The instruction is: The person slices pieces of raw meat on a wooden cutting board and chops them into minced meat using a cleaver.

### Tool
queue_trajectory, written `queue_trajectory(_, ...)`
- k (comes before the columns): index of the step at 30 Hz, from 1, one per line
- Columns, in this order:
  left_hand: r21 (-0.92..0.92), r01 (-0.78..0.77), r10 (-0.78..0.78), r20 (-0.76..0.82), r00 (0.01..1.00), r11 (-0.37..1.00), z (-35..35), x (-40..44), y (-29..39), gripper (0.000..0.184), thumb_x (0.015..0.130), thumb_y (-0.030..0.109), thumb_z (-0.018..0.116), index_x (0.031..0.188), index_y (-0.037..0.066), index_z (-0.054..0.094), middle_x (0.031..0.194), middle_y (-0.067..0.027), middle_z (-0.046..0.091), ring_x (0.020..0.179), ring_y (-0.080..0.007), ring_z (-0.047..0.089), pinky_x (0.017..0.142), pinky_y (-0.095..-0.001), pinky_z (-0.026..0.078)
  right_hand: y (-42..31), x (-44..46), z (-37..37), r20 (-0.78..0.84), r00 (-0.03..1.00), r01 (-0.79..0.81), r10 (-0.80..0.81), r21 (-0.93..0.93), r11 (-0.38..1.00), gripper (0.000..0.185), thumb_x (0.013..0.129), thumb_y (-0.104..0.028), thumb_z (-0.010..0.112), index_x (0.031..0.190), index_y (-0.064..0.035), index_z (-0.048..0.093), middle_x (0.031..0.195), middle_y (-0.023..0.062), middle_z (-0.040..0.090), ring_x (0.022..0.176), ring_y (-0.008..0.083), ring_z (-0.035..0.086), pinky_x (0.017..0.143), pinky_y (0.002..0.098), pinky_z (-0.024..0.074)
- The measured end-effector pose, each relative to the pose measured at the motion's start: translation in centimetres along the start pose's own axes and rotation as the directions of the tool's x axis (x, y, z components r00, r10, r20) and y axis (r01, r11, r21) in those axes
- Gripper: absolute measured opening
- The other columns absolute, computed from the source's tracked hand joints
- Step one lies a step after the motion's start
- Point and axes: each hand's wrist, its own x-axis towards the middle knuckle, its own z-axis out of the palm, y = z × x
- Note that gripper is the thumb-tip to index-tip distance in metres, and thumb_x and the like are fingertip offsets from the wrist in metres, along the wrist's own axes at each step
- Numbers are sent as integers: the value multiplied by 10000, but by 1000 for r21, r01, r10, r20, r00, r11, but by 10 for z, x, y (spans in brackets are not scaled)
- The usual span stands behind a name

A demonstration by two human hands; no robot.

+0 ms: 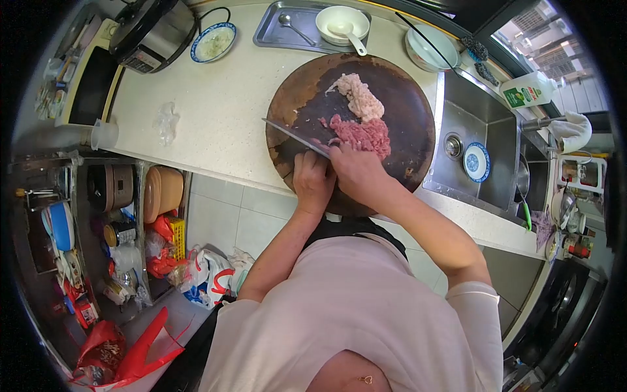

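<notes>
A round, dark wooden chopping board (294, 88) lies on the counter in front of me. My right hand (359, 171) is closed round the handle end of a kitchen knife (294, 136), whose blade points up and to the left. Close against the near side of the blade is my left hand (314, 175), fingers curled; what they press on is hidden. Red minced meat (362, 136) is heaped just beyond my right hand. Touching it on the far side is a paler pink heap of chopped meat (360, 97). Small red scraps lie beside the blade.
Behind the board stands a metal tray (266, 32) with a spoon (297, 29) and a white bowl (333, 18). A blue-rimmed dish (194, 51) and a rice cooker (153, 39) are at left. The sink (457, 104) at right holds a small dish (477, 162).
</notes>
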Motion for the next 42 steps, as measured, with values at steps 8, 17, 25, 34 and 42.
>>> queue_trajectory(8, 24, 91, -88, -86, 992, 996, 6, -8, -4, 198, 703, 73, 742, 877, 71, 648, 788, -116, 539, 765, -330, 524, 655, -440, 433, 22, -38, -18, -31, 987, -157, 158, 36, 987, 230, 800, -61, 585, 1016, -30, 515, 912, 191, 608, 794, 391, 634, 659, 497, 487)
queue_trajectory(17, -42, 69, -70, -29, 997, 997, -2, 1, 2, 208, 691, 63, 727, 875, 51, 632, 857, -131, 572, 780, -348, 536, 665, -428, 459, 7, -84, -30, 140, 987, -65, 78, -93, 994, 293, 765, -9, 578, 1045, 8, 497, 883, 162, 567, 702, 323, 654, 560, 412, 517)
queue_trajectory(25, -46, 13, -17, -82, 996, 999, 3, 4, -3, 221, 706, 47, 712, 916, 61, 643, 884, -123, 581, 791, -337, 543, 680, -421, 471, 2, -6, -7, -67, 992, 106, -105, 9, 994, 234, 777, -8, 553, 1008, -19, 513, 906, 171, 580, 736, 352, 640, 590, 451, 502)
queue_trajectory(34, -1, 90, -90, -99, 991, 996, -7, 1, 0, 158, 714, 30, 712, 830, 51, 607, 762, -106, 512, 746, -312, 512, 638, -424, 442, 20, -22, -20, -77, 996, -46, 43, -33, 998, 280, 806, -76, 606, 1064, -47, 501, 930, 161, 614, 769, 378, 640, 634, 479, 498)
queue_trajectory(42, -27, 31, -32, -36, 999, 999, -10, 5, -4, 232, 693, 90, 738, 900, 52, 640, 858, -132, 576, 787, -350, 541, 667, -438, 466, 19, -60, -34, 158, 987, 68, -38, -184, 981, 228, 793, -65, 573, 1006, -42, 495, 838, 143, 585, 689, 290, 662, 529, 389, 509)
